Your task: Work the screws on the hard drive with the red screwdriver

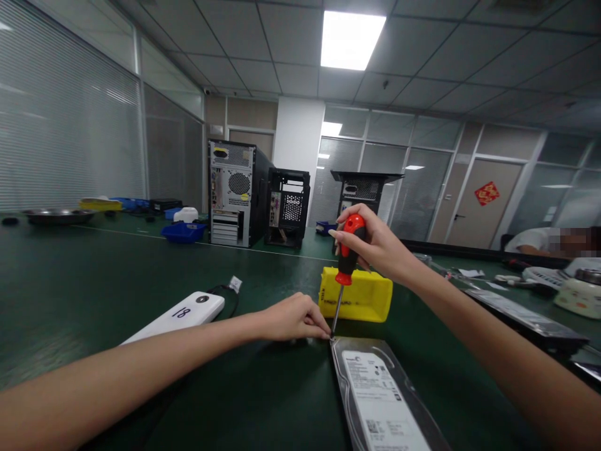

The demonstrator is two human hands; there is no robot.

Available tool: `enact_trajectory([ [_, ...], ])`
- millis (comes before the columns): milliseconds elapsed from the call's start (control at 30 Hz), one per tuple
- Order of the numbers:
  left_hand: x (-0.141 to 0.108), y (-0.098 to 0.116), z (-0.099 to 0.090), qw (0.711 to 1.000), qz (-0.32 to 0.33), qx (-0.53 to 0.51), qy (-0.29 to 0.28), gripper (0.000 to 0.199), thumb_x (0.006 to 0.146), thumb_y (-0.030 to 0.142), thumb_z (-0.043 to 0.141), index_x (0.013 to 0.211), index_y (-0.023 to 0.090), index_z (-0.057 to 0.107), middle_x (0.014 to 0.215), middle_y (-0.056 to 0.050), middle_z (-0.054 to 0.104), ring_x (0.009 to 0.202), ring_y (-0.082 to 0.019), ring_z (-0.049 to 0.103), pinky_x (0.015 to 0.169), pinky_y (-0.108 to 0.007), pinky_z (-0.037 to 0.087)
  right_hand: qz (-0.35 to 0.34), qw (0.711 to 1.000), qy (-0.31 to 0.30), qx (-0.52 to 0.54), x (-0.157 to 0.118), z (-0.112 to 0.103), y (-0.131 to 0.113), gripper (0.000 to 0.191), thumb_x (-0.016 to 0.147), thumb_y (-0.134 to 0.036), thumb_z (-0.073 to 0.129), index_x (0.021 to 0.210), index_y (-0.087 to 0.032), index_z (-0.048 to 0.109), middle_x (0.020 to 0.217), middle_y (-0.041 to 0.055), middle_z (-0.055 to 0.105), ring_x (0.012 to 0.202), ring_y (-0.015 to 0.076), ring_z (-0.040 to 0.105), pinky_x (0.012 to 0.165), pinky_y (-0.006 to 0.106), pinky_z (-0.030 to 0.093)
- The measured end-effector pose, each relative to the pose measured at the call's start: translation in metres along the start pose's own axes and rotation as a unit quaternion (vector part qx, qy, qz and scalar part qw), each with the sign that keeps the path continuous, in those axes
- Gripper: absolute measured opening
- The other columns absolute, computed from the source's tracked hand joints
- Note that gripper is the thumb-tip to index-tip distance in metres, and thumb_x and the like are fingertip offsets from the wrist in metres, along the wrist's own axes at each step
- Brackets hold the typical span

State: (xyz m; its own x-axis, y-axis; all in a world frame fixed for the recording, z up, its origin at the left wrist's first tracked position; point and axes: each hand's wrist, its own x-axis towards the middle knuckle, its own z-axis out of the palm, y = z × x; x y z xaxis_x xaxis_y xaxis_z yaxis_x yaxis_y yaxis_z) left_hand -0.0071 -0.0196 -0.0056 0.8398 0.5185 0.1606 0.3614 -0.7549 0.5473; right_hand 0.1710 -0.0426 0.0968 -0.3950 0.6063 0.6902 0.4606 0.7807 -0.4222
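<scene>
My right hand point(370, 241) is wrapped round the red and black handle of a screwdriver point(345, 260), held nearly upright. Its shaft runs down to the far left corner of a hard drive point(382, 388), which lies label up on the green table point(263, 401). At that same corner, the fingers of my left hand point(303, 318) are pinched together beside the screwdriver's tip. Whatever sits between those fingertips is too small or hidden to make out. Just behind the drive, a yellow plastic bin point(375, 295) rests on its side, partly behind the screwdriver.
A white device marked 18 point(188, 313) with a cable lies left, partly behind my left forearm. Computer cases point(232, 194) stand at the back, near a blue bin point(183, 232). A metal tray point(59, 216) is far left; a patterned jar point(582, 294) and a person point(535, 241) are right.
</scene>
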Motion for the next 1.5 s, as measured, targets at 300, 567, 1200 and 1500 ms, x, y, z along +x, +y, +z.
enact_trajectory([
  [300, 0.0017, -0.0030, 0.0015, 1.000, 0.010, 0.012, 0.003, 0.022, 0.080, 0.027, 0.055, 0.092, 0.015, 0.068, 0.077, -0.004, 0.067, 0.065, -0.011, 0.059, 0.057, -0.016, 0.040, 0.001, 1.000, 0.003, -0.010, 0.0007, 0.0002, -0.0001, 0.028, 0.079, -0.040, 0.053, 0.096, -0.020, 0.044, 0.079, 0.0003, 0.050, 0.056, 0.0084, 0.045, 0.048, 0.022, 0.037],
  [567, 0.0017, -0.0030, 0.0020, 1.000, 0.017, -0.001, 0.008, 0.019, 0.079, 0.024, 0.056, 0.090, 0.016, 0.069, 0.075, -0.002, 0.067, 0.063, -0.009, 0.058, 0.055, -0.015, 0.040, 0.009, 1.000, -0.009, 0.001, 0.0014, -0.0014, 0.0023, 0.028, 0.079, -0.039, 0.053, 0.097, -0.021, 0.043, 0.070, -0.0023, 0.047, 0.051, 0.0077, 0.042, 0.045, 0.021, 0.035],
  [1200, 0.0015, 0.0041, 0.0010, 1.000, 0.012, -0.007, 0.007, 0.021, 0.076, 0.021, 0.058, 0.094, 0.016, 0.067, 0.085, -0.003, 0.068, 0.072, -0.010, 0.059, 0.062, -0.016, 0.042, -0.011, 1.000, 0.001, 0.000, -0.0007, -0.0018, 0.0012, 0.026, 0.079, -0.037, 0.053, 0.096, -0.019, 0.045, 0.078, 0.0009, 0.052, 0.058, 0.0103, 0.048, 0.051, 0.023, 0.038],
  [1500, 0.0011, 0.0029, 0.0009, 0.994, 0.077, 0.071, 0.020, 0.019, 0.079, 0.018, 0.053, 0.089, 0.013, 0.069, 0.072, -0.002, 0.065, 0.059, -0.007, 0.053, 0.055, -0.015, 0.037, 0.003, 1.000, -0.003, -0.004, 0.0002, -0.0026, 0.0016, 0.026, 0.079, -0.037, 0.053, 0.096, -0.020, 0.044, 0.080, 0.0008, 0.050, 0.057, 0.0085, 0.046, 0.048, 0.021, 0.037],
])
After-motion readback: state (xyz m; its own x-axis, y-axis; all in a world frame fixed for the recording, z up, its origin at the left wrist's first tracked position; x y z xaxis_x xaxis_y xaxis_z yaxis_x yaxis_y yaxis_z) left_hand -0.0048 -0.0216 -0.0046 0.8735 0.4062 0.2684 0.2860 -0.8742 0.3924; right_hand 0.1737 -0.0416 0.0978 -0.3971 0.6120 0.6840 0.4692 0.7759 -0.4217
